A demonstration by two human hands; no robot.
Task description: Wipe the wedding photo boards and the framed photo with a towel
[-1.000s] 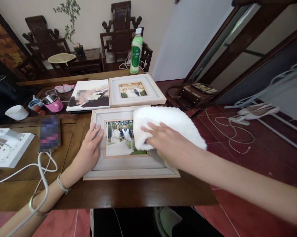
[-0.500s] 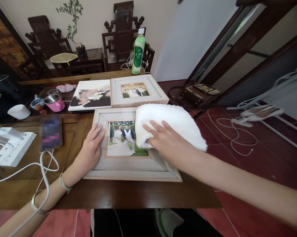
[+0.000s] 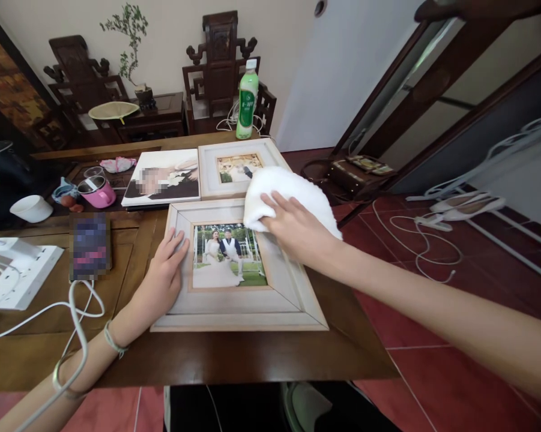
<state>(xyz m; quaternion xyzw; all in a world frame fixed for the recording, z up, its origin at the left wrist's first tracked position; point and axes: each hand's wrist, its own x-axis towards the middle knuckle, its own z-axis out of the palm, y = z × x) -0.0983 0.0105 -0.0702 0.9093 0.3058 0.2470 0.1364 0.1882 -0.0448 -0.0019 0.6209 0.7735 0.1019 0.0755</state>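
Observation:
A picture frame [image 3: 247, 303] with a pale wide border and a photo of a seated couple lies flat on the dark wooden table. On its left border rests my left hand [image 3: 166, 267], fingers stretched out over the rim, holding nothing. My right hand [image 3: 292, 225] is closed on a fluffy white cloth [image 3: 292, 186], its fingers pressing the bunched fabric. The cloth covers the frame's upper right corner and overlaps the lower right part of a second picture frame [image 3: 209, 174] behind it. Left of that second frame is a photo panel [image 3: 180, 161].
A green bottle [image 3: 247, 99] stands at the table's far edge. Leftward are a pink mug [image 3: 98, 193], a white cup [image 3: 31, 208], a phone-like item [image 3: 90, 246] and a white power strip [image 3: 24, 273]. A white cable [image 3: 78, 312] crosses near my left wrist. A brown bag [image 3: 360, 174] sits beyond the table.
My right hand has moved the cloth up and away along the frame's right side, uncovering more of the photo and right border. My left hand stays on the left border.

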